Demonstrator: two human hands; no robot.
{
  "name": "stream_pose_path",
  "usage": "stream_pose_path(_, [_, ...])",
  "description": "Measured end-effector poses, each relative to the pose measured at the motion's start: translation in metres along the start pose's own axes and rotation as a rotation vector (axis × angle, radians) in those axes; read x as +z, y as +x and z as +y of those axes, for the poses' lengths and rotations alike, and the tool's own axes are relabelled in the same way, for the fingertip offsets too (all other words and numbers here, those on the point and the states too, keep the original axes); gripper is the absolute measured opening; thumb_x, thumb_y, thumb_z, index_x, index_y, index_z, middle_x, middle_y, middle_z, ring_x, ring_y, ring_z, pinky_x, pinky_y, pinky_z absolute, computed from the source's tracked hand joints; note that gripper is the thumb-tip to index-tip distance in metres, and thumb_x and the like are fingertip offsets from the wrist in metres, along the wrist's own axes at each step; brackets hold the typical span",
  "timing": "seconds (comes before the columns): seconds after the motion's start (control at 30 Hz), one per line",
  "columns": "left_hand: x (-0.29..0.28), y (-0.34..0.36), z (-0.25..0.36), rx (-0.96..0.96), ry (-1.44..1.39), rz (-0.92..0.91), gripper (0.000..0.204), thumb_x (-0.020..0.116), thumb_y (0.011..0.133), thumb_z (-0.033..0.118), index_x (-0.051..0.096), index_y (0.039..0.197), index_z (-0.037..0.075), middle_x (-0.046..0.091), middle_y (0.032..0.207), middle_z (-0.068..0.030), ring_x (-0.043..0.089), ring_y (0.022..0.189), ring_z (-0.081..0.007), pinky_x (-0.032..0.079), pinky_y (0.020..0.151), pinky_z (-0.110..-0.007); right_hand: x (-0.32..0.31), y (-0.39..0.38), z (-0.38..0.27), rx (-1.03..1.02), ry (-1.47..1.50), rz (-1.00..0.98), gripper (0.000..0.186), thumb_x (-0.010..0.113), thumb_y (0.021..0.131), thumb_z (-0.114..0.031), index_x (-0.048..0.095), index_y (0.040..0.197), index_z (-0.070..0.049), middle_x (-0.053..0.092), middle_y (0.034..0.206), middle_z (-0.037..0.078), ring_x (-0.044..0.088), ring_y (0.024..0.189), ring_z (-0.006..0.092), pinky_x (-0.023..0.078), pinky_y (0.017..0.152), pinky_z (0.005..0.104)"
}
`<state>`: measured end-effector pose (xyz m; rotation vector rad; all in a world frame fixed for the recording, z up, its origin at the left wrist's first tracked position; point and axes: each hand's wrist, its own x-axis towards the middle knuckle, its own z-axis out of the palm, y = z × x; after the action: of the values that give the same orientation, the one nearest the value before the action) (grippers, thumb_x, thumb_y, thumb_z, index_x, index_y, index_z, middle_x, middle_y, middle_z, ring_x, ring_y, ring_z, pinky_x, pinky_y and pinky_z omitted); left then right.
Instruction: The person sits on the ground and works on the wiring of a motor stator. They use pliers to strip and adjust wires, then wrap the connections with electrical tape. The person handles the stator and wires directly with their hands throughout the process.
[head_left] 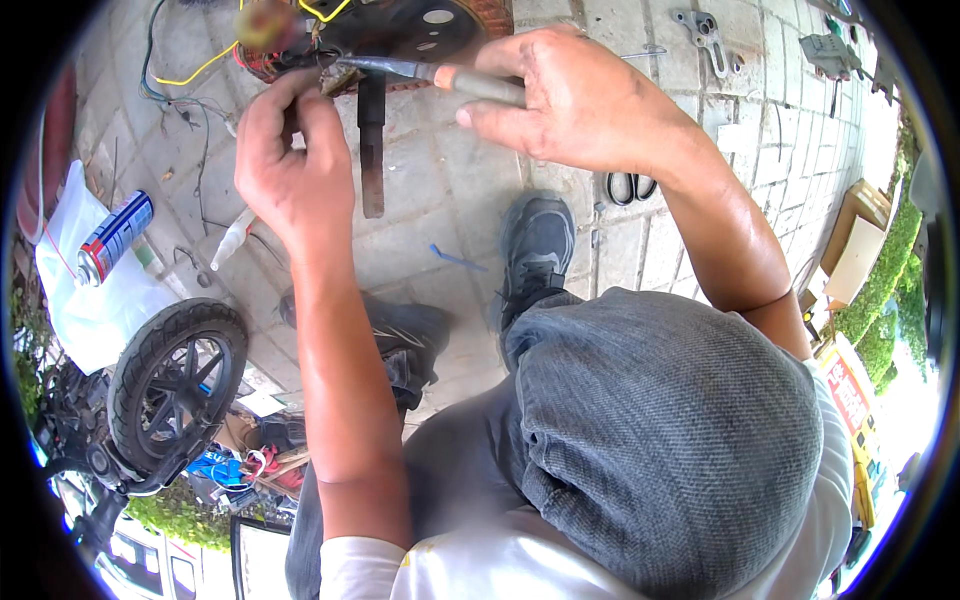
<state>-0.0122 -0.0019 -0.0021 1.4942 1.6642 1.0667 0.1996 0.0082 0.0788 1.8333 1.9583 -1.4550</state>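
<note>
My right hand (575, 95) grips a slim pointed tool (487, 87) by its grey, orange-banded handle. The tool's metal shaft points left and ends close to the fingertips of my left hand. Thumb and fingers of my left hand (295, 165) are pinched together at the edge of a dark round disc (405, 28), whose rim looks wound with copper. What they pinch is too small to make out. A thick metal shaft (371, 150) sticks out below the disc, between my hands. Yellow wire (200, 68) and thin dark leads run off to its left.
Black-handled scissors (630, 188) and a metal bracket (708, 42) lie right on the paving. At left are a white-tipped bottle (232, 240), a spray can (116, 237) on a plastic bag (75, 320), and a small wheel (180, 385). My bent knee (660, 440) rises in front.
</note>
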Motion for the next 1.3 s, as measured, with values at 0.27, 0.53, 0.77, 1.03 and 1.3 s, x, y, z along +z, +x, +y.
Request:
stream_pose_path(0.27, [0.004, 0.002, 0.004, -0.095, -0.17, 0.016, 0.021, 0.057, 0.091, -0.002, 0.067, 0.109, -0.004, 0.067, 0.103, -0.008, 0.06, 0.086, -0.0114, 0.051, 0.076, -0.026, 0.012, 0.009, 0.003, -0.119, -0.044, 0.038, 0.04, 0.065, 0.086, -0.033, 0.067, 0.112, -0.002, 0.06, 0.069, 0.021, 0.06, 0.061, 0.0303, 0.05, 0.066, 0.0403])
stream_pose_path(0.53, [-0.005, 0.009, -0.011, -0.121, -0.373, -0.119, 0.024, 0.058, 0.09, -0.006, 0.067, 0.113, -0.003, 0.065, 0.11, -0.0078, 0.061, 0.095, -0.0119, 0.049, 0.086, -0.025, 0.015, 0.019, -0.003, -0.153, 0.055, 0.036, 0.036, 0.066, 0.081, -0.03, 0.069, 0.098, 0.001, 0.065, 0.071, 0.021, 0.067, 0.076, 0.0341, 0.052, 0.076, 0.0422])
stream_pose_path(0.77, [-0.011, 0.023, -0.009, -0.179, -0.251, -0.145, 0.025, 0.059, 0.093, 0.001, 0.063, 0.117, -0.007, 0.067, 0.106, -0.0118, 0.063, 0.096, -0.0162, 0.05, 0.089, -0.029, 0.001, 0.013, -0.003, -0.076, 0.195, -0.104, 0.04, 0.066, 0.083, -0.032, 0.068, 0.106, 0.0, 0.065, 0.079, 0.023, 0.066, 0.08, 0.0337, 0.051, 0.076, 0.0393])
stream_pose_path(1.03, [-0.004, 0.024, -0.012, -0.345, -0.674, -0.144, 0.023, 0.056, 0.096, 0.005, 0.059, 0.115, -0.008, 0.067, 0.102, -0.0172, 0.065, 0.091, -0.0224, 0.053, 0.086, -0.035, 0.011, 0.006, 0.0, -0.015, 0.083, 0.134, 0.033, 0.063, 0.087, -0.03, 0.066, 0.09, 0.003, 0.061, 0.068, 0.021, 0.065, 0.073, 0.0365, 0.051, 0.072, 0.0434])
stream_pose_path(1.3, [0.005, 0.013, -0.018, -0.404, -0.95, -0.05, 0.017, 0.052, 0.097, 0.005, 0.055, 0.11, -0.004, 0.065, 0.102, -0.0168, 0.065, 0.09, -0.0237, 0.053, 0.086, -0.039, 0.009, 0.005, -0.003, -0.073, 0.01, 0.12, 0.031, 0.062, 0.088, -0.028, 0.066, 0.09, 0.002, 0.063, 0.071, 0.024, 0.065, 0.074, 0.038, 0.052, 0.073, 0.0447])
